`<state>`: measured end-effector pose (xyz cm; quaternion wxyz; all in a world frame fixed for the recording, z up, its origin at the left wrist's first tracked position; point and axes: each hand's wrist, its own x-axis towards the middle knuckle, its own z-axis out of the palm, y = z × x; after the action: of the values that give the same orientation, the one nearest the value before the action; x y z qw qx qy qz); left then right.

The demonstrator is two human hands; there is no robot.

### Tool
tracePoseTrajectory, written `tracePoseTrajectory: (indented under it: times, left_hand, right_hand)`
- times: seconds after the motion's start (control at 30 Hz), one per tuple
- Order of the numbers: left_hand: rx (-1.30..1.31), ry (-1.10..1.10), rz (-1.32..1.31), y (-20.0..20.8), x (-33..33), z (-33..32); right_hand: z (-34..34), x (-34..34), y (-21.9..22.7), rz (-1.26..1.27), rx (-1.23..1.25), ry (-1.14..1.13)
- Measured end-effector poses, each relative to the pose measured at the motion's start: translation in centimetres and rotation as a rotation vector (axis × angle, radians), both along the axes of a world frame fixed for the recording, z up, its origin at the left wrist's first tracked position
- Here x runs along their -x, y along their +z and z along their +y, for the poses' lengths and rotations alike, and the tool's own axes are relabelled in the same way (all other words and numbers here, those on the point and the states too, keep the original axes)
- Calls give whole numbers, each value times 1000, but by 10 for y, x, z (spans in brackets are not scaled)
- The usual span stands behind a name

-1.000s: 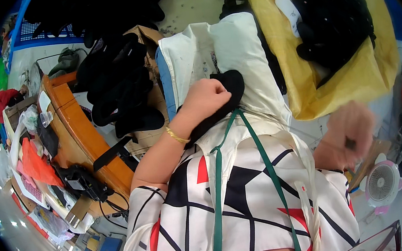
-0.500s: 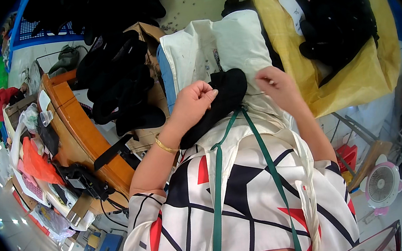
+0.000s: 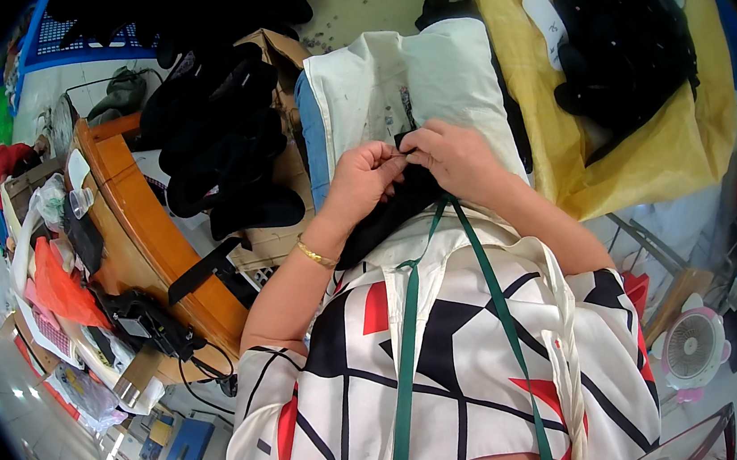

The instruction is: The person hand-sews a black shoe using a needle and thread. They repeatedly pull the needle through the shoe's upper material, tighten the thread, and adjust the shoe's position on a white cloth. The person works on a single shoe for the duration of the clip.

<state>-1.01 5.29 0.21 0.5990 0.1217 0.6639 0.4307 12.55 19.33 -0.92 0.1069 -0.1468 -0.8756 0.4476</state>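
A soft black piece shaped like a cloth shoe [image 3: 386,225] lies slanting across my lap, over the off-white apron cloth [image 3: 450,64]. My left hand [image 3: 367,176] is closed at its upper part, thumb against the bent fingers. My right hand [image 3: 451,157] is closed in a pinch right beside it, and the fingertips of both meet over the black piece. Something thin and pale shows between the fingertips, too small to name. Much of the black piece is hidden under my hands.
Black shoes [image 3: 221,156] are heaped at the left by a cardboard box. At the right, a yellow sack [image 3: 641,170] holds more black pieces and a white insole [image 3: 544,23]. Left stands an orange wooden frame [image 3: 128,210]; lower right, a small fan [image 3: 693,347].
My right hand has moved left, from apart in the air to my left hand's fingertips. The left hand has shifted slightly right. The black piece's rounded end is now mostly covered.
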Motion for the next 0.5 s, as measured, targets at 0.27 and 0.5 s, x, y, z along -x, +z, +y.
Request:
tracePoseTrajectory:
  times: [0.27, 0.5]
  left_hand:
    - [-113, 39, 43, -1, -3, -7]
    - [-239, -105, 445, 1, -10, -12]
  right_hand:
    - [61, -17, -2, 203, 1250, -642]
    - [123, -83, -23, 489, 1382, -889]
